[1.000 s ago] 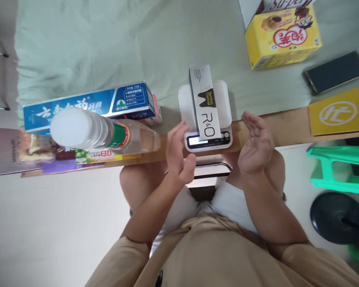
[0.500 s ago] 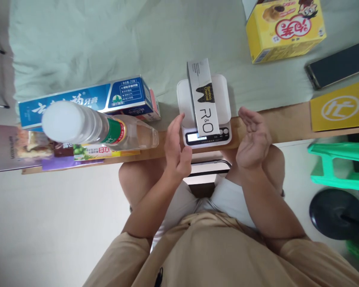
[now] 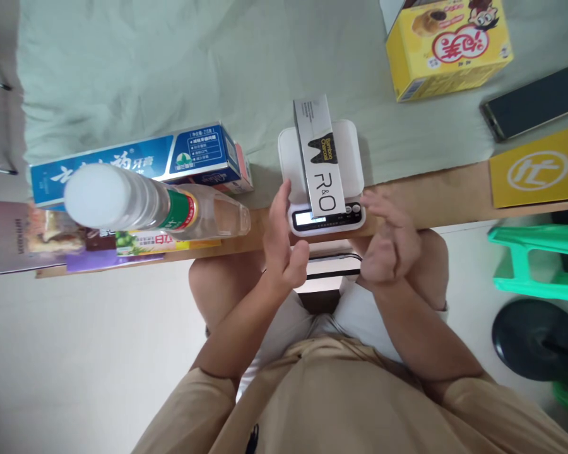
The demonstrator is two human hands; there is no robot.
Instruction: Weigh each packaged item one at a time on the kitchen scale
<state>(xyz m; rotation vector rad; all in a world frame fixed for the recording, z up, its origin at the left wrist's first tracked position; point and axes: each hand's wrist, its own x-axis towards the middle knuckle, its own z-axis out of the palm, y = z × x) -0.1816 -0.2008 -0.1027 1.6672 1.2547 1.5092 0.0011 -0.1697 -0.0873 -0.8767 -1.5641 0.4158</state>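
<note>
A white digital kitchen scale [image 3: 353, 157] sits at the bed-side edge in front of me, its small display lit. A silver-grey box marked "Bamboo Charcoal" [image 3: 318, 151] lies lengthwise on its platform and overlaps part of the display. My left hand [image 3: 283, 246] is beside the scale's left front corner, open, fingers stretched forward and thumb apart, holding nothing. On the other side, my right hand [image 3: 392, 243] has a finger extended to the buttons at the scale's right front; its other fingers are partly bent and hold nothing. Whether the fingertip touches a button I cannot tell.
To the left stand a clear bottle with a white cap [image 3: 99, 197], a blue toothpaste box [image 3: 156, 157] and several packages. A yellow snack box [image 3: 447, 53], a phone [image 3: 534, 104] and a mustard-yellow box [image 3: 539, 167] are on the right. Below stands a green stool [image 3: 534, 236].
My right hand has turned and moved left, bringing a finger to the scale's buttons. My left hand has stayed nearly in place. The box on the scale has not moved.
</note>
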